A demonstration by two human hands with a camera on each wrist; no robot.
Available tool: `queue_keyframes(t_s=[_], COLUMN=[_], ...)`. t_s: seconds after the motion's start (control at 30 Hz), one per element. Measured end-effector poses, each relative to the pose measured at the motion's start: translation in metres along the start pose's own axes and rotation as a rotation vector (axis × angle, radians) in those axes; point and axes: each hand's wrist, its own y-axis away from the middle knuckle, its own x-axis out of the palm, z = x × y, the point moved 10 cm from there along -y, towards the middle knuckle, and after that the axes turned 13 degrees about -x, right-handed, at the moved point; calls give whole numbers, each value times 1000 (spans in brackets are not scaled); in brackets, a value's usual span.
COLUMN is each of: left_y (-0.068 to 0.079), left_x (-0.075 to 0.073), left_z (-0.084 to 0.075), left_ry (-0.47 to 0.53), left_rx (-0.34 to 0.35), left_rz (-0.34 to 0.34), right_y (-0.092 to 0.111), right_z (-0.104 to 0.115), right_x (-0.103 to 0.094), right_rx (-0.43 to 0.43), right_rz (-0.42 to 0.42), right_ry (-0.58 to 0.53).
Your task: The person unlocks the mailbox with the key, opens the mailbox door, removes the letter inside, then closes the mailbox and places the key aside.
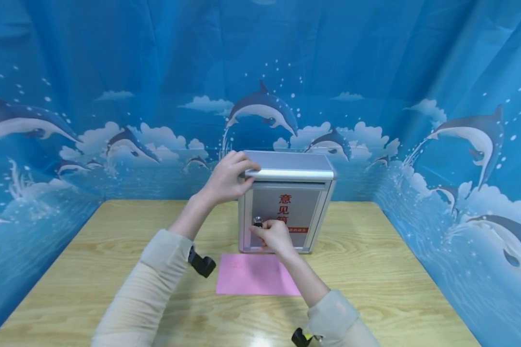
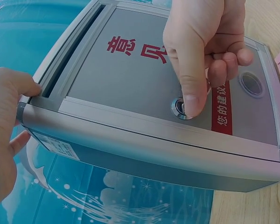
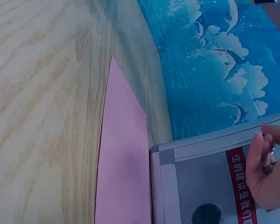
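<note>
A grey metal suggestion box with red lettering stands upright on the table. My left hand grips its upper left corner, fingers over the top edge and thumb lower down at the side. On the front panel is a round silver lock. At this lock my right hand pinches a small key between thumb and fingers; most of the key is hidden by them. A pink envelope lies flat on the table just before the box, partly under the right forearm in the head view.
The wood-grain table extends around the box. A blue curtain printed with dolphins hangs behind it and along both sides. A round window sits low in the box's front panel, and a slot runs along its top.
</note>
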Motion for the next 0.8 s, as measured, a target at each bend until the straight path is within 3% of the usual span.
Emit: queue_keyframes(t_s=[0.3, 0.37, 0.43, 0.63, 0.8], left_y=[0, 1, 2, 2, 1], left_x=[0, -1, 0, 0, 0], left_z=[-1, 0, 0, 1, 1], left_ry=[-5, -6, -9, -18, -30], left_rx=[-13, -20, -24, -25, -25], left_rz=[5, 7, 8, 3, 4], right_y=[1, 3, 5, 8, 8], right_z=[18, 18, 13, -10, -10], right_x=[-4, -4, -1, 10, 11], right_rx=[-161, -172, -152, -21, -26], right_rz=[-46, -67, -81, -177, -256], right_ry=[308, 333, 272, -114, -204])
